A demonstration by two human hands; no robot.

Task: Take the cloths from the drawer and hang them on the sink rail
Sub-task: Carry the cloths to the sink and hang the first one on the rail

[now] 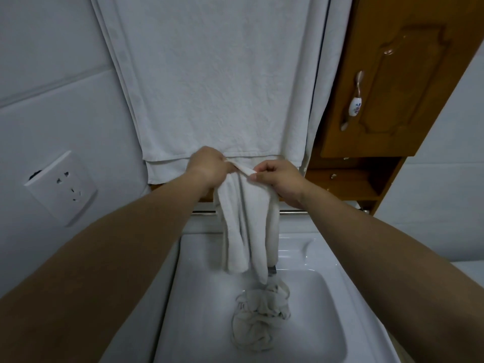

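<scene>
A white cloth is pinched by its top edge between the left hand and right hand; open sink lies below the fingers.

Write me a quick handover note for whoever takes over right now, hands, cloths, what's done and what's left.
Left hand and right hand: both pinch the top edge of one white cloth, held above the rail.
A second cloth lies crumpled in the sink.
Done: no small cloth visibly on the rail yet.
Left: drape the held cloth over the rail, then hang the crumpled one.
</scene>
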